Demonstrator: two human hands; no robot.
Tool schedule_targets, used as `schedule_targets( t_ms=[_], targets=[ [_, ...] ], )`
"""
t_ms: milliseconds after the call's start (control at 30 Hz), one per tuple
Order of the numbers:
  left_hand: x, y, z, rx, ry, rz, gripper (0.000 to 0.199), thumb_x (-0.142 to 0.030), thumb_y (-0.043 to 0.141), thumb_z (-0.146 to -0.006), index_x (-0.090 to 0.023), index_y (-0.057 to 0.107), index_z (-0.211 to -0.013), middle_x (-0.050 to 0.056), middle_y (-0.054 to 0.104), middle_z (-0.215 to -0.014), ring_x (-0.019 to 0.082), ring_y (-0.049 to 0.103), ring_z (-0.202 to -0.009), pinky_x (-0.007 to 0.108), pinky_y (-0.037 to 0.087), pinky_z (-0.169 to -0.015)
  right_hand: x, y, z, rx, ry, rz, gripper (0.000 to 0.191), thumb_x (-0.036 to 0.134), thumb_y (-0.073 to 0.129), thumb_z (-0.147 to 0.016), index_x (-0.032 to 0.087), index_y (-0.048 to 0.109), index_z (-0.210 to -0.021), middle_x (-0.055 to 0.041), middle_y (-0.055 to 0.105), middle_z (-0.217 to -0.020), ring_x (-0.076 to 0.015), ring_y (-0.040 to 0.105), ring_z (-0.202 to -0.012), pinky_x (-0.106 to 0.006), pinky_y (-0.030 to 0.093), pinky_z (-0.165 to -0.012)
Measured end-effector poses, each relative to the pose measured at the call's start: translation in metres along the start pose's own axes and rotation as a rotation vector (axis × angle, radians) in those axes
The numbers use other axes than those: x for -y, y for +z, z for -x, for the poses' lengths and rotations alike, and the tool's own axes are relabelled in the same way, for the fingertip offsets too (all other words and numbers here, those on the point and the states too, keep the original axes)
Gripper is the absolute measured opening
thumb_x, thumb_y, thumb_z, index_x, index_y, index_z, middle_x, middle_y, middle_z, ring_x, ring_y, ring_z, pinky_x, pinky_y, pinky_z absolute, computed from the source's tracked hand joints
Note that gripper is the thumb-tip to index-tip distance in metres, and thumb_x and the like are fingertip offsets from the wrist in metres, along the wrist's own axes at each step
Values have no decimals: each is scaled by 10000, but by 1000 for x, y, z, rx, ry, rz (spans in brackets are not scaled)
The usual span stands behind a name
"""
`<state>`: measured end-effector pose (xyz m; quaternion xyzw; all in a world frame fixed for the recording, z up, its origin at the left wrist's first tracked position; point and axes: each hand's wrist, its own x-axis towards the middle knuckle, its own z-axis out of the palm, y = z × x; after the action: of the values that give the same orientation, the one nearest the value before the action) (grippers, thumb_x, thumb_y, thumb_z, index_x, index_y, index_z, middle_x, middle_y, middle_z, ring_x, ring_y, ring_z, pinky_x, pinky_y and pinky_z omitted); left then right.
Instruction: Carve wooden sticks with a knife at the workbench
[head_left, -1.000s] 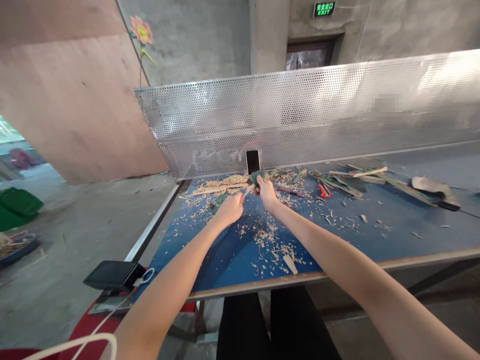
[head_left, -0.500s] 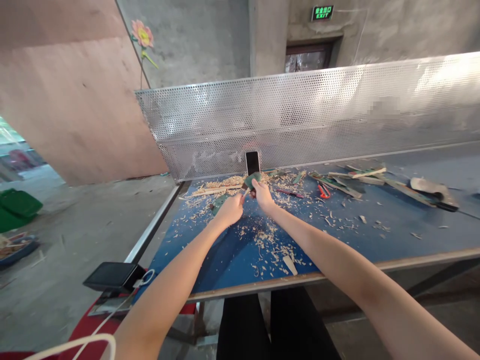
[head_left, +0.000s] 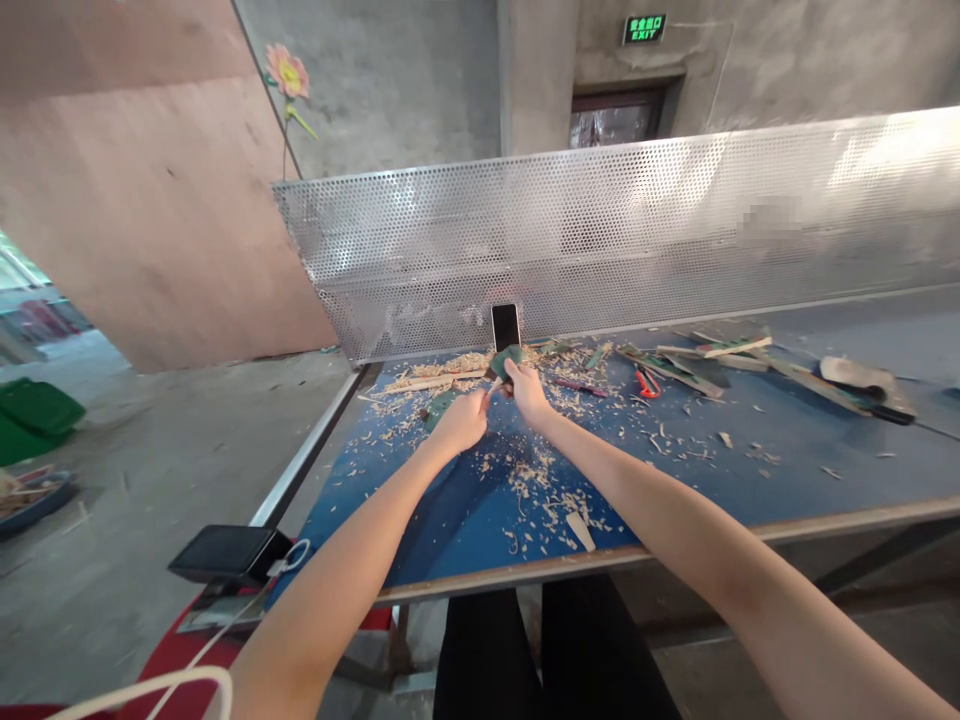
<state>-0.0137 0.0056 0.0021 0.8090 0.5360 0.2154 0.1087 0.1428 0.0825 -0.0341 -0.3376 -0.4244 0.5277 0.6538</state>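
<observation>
The stick (head_left: 494, 387) is between the two hands, above the table (head_left: 442, 530). Its near end is in the left hand (head_left: 463, 420), whose fingers are closed round it; its far end runs up to the green piece (head_left: 507, 358) at the right hand (head_left: 528, 392). The right hand is narrow, with thumb and fingers pinched on the green piece; whether its fingers also touch the stick is too small to tell.

Just beyond the right hand the phone (head_left: 505, 327) stands upright, its dark screen towards the person. Just left of the left hand lies a green patch (head_left: 441, 407), partly hidden by that hand. Beyond the left hand a pale strip (head_left: 442, 379) lies among shavings (head_left: 469, 362), which also spread around and nearer than both hands.

To the right of the right hand are a purple tool (head_left: 581, 386) and, farther off, a red tool (head_left: 646, 383). Beside the red tool begins a loose heap of green and pale slats (head_left: 739, 350), reaching farther right. Nearer than the right hand, by the table's front edge, lies a flat pale chip (head_left: 580, 531).

Beyond the hands, a perforated metal screen (head_left: 600, 230) runs along the back of the table. Nearer than the left hand and well to its left is a black box (head_left: 229, 553) with a white cable (head_left: 289, 560).
</observation>
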Motion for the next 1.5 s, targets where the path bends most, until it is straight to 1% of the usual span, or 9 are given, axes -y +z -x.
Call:
schedule_targets(
  t_ms=[167,367,467,667,933,1033,1167,1267,1500],
  targets=[
    [-4,1,2,50,2,-33,320,-307,397,-1109,-174,677,-1031,131,729,-839,250,676,-715,333,432,-682,16,-18,-8,-146,-38,-18,489,455,656,-1013,263,383,-656,98,319,-471,-96,345,-419,-234,320,-428],
    [5,11,0,25,-12,-15,324,-280,373,-1113,-171,678,-1107,151,755,-903,273,716,-798,334,436,-714,-2,5,8,-9,20,45,509,525,691,-987,265,397,-663,76,370,-446,-103,356,-411,-237,309,-407],
    [3,8,0,18,-11,-9,308,-279,388,-1111,-175,676,-1082,138,749,-884,263,705,-776,332,435,-710,0,3,5,7,28,34,499,513,677,-996,261,406,-661,68,391,-453,-100,353,-414,-241,321,-415],
    [-5,4,3,47,10,-29,321,-292,392,-1107,-182,669,-987,107,707,-786,236,653,-674,325,408,-647,17,-19,-9,-171,-22,19,495,467,659,-1006,271,361,-662,98,312,-457,-101,344,-412,-240,300,-418],
    [6,8,-2,-25,6,8,241,-199,424,-1078,-170,663,-1098,171,769,-979,285,738,-893,338,467,-743,-9,15,18,70,82,59,511,530,747,-943,265,412,-662,79,370,-450,-109,367,-425,-246,339,-428],
    [4,5,-3,-31,9,15,251,-218,417,-1086,-182,664,-1076,154,765,-951,279,731,-874,338,468,-748,-2,11,13,61,79,29,495,491,742,-955,256,427,-654,72,385,-462,-103,355,-431,-240,332,-430],
    [-4,2,1,23,-1,-22,311,-293,390,-1112,-186,668,-1025,126,731,-846,253,690,-741,335,451,-700,16,-10,-1,-84,23,-38,496,444,653,-1019,261,381,-647,86,336,-469,-96,314,-425,-234,312,-425],
    [-6,2,3,44,-4,-51,314,-304,393,-1114,-184,660,-1001,117,716,-813,243,672,-704,327,426,-667,18,-14,-2,-140,26,-41,491,422,617,-1044,266,357,-657,97,299,-466,-97,300,-419,-231,300,-422],
    [4,7,0,-3,2,-4,228,-235,431,-1091,-191,653,-1058,140,751,-902,271,718,-823,331,441,-723,-4,13,17,38,128,2,487,512,696,-995,263,411,-690,85,355,-470,-107,355,-418,-240,324,-418]
  ],
)
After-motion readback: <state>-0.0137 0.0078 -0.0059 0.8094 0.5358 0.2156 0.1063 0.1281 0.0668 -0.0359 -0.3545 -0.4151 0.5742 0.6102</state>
